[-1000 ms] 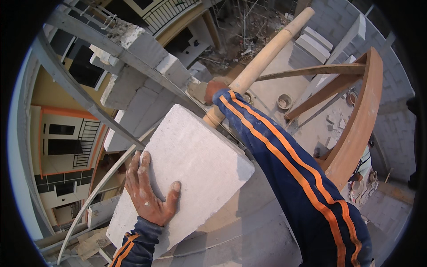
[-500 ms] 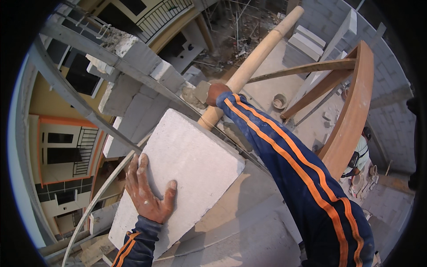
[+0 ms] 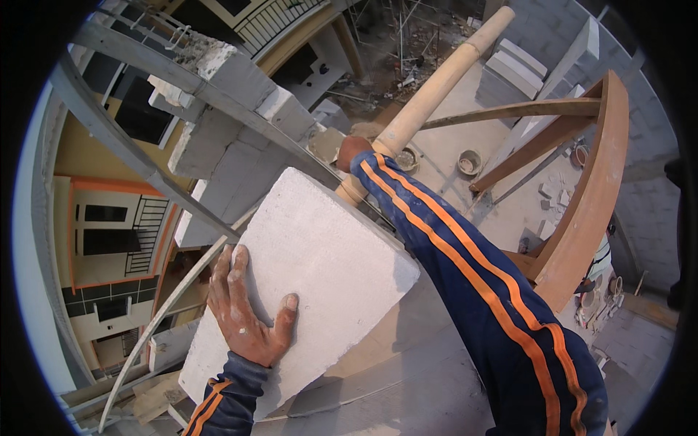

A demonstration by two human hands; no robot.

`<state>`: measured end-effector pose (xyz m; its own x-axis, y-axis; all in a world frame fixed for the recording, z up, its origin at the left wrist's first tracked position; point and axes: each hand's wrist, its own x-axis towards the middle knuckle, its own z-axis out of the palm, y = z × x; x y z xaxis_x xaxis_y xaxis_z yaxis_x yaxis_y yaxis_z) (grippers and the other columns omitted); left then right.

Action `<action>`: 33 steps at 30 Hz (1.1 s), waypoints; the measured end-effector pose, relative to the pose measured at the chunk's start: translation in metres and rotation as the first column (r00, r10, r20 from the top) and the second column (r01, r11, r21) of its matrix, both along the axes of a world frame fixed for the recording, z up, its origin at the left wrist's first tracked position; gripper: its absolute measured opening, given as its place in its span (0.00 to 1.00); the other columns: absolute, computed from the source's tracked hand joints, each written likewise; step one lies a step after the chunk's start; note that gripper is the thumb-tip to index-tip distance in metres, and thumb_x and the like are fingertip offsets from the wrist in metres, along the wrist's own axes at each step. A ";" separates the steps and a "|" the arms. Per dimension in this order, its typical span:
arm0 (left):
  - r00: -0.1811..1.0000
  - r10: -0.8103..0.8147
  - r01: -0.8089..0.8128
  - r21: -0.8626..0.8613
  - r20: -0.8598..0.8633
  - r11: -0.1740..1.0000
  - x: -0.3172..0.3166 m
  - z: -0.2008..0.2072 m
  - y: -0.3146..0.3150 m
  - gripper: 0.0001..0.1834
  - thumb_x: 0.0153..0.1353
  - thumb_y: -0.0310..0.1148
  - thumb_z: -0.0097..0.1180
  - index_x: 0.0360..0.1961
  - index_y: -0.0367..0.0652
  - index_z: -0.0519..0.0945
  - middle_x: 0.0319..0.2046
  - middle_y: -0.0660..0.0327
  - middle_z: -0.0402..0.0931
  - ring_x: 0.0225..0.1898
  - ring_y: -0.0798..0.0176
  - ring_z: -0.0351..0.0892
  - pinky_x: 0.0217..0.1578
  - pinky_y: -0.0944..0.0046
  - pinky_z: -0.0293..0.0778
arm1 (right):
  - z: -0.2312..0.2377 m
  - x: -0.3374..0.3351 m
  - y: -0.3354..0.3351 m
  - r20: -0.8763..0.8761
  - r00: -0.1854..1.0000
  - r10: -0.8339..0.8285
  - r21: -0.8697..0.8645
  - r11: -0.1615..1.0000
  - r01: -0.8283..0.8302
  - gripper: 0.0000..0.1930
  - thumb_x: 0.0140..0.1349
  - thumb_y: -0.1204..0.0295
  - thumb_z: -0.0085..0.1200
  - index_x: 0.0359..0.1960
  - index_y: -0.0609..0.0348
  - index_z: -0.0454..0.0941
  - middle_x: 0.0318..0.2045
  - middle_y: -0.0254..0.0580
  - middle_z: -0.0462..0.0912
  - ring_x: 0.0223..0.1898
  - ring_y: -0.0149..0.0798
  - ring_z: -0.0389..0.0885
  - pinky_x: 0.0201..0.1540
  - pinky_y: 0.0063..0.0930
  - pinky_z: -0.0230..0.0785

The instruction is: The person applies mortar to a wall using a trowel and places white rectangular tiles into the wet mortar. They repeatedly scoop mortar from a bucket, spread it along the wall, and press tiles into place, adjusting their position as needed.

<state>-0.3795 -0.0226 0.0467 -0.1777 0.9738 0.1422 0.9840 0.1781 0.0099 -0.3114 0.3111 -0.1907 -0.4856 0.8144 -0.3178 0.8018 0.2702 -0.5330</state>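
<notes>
At your far left stands a cream building [image 3: 109, 198] with orange trim and dark windows, then a curved grey bar [image 3: 149, 176] slanting down past a stepped wall of grey blocks [image 3: 229, 163]. A thin pale strip [image 3: 156, 316] arcs below it. Your left hand [image 3: 251, 320] lies spread, palm down, on the white block [image 3: 313, 247], fingers near its left edge and thumb out across the face; it presses flat rather than gripping. The block sits tilted in front of you, between your forearms, its broad face plain and rough at the edges. Beyond its far corner is your right hand [image 3: 353, 151], beside the bamboo pole [image 3: 443, 83]; its fingers are hidden, so I can't tell whether it is clenched or grasping anything. The boldest marking near you is the pair of orange stripes along your navy right sleeve [image 3: 472, 269]. Farther right, a bucket [image 3: 462, 173] stands on the floor below, near a curved brown wooden frame [image 3: 592, 211], with a grey block wall [image 3: 654, 225] at the rim.
</notes>
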 end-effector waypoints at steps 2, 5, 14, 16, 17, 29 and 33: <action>1.000 0.004 -0.004 -0.002 -0.002 1.000 0.000 0.000 0.000 0.45 0.62 0.57 0.50 0.76 0.53 0.51 0.68 0.47 0.66 0.70 0.39 0.59 0.69 0.36 0.53 | 0.006 0.010 0.000 0.057 0.998 0.038 -0.024 0.999 -0.037 0.15 0.52 0.69 0.60 0.40 0.63 0.86 0.44 0.56 0.86 0.49 0.51 0.85 0.52 0.40 0.78; 0.997 0.020 -0.023 0.034 0.080 0.999 0.002 0.002 0.003 0.45 0.52 0.53 0.59 0.69 0.43 0.64 0.64 0.40 0.62 0.68 0.37 0.59 0.66 0.34 0.53 | 0.017 0.028 -0.005 0.055 0.998 0.040 -0.022 0.999 -0.039 0.15 0.52 0.69 0.60 0.39 0.64 0.86 0.44 0.56 0.86 0.49 0.52 0.85 0.51 0.40 0.78; 0.995 0.043 -0.046 0.031 0.086 0.998 0.007 0.004 0.004 0.44 0.53 0.50 0.59 0.71 0.44 0.64 0.65 0.39 0.62 0.67 0.36 0.60 0.66 0.35 0.53 | 0.043 0.096 -0.020 -0.001 0.998 -0.064 -0.111 0.992 0.063 0.18 0.48 0.68 0.63 0.39 0.66 0.86 0.41 0.60 0.86 0.46 0.53 0.86 0.50 0.41 0.79; 0.996 0.020 -0.023 0.042 0.091 0.999 0.006 0.004 0.004 0.44 0.54 0.50 0.59 0.71 0.44 0.63 0.65 0.40 0.62 0.68 0.36 0.60 0.67 0.35 0.52 | 0.047 0.105 -0.024 -0.029 0.997 -0.074 -0.109 0.992 0.070 0.16 0.54 0.63 0.59 0.34 0.67 0.86 0.32 0.58 0.86 0.37 0.51 0.87 0.44 0.40 0.79; 0.996 0.012 -0.016 0.048 0.093 0.999 0.006 0.004 0.004 0.44 0.54 0.50 0.59 0.71 0.45 0.63 0.65 0.40 0.62 0.68 0.37 0.60 0.67 0.35 0.52 | 0.049 0.106 -0.026 -0.046 0.996 -0.074 -0.108 0.992 0.068 0.18 0.57 0.60 0.57 0.31 0.68 0.86 0.27 0.57 0.86 0.33 0.50 0.88 0.41 0.40 0.80; 0.998 0.041 -0.043 0.052 0.043 0.998 0.003 -0.001 0.002 0.43 0.54 0.50 0.60 0.71 0.48 0.64 0.66 0.43 0.63 0.69 0.39 0.60 0.67 0.36 0.54 | 0.087 0.246 -0.138 -0.106 0.962 -0.253 -0.058 0.967 0.248 0.19 0.55 0.61 0.61 0.36 0.68 0.84 0.35 0.60 0.86 0.40 0.57 0.85 0.49 0.45 0.76; 0.998 0.021 -0.024 0.062 0.052 0.998 0.004 0.001 0.003 0.42 0.60 0.59 0.53 0.70 0.48 0.64 0.66 0.43 0.64 0.69 0.40 0.60 0.66 0.36 0.56 | 0.065 0.255 -0.160 0.079 0.978 -0.193 -0.106 0.974 0.201 0.17 0.54 0.63 0.61 0.37 0.67 0.85 0.37 0.60 0.85 0.43 0.56 0.85 0.50 0.44 0.76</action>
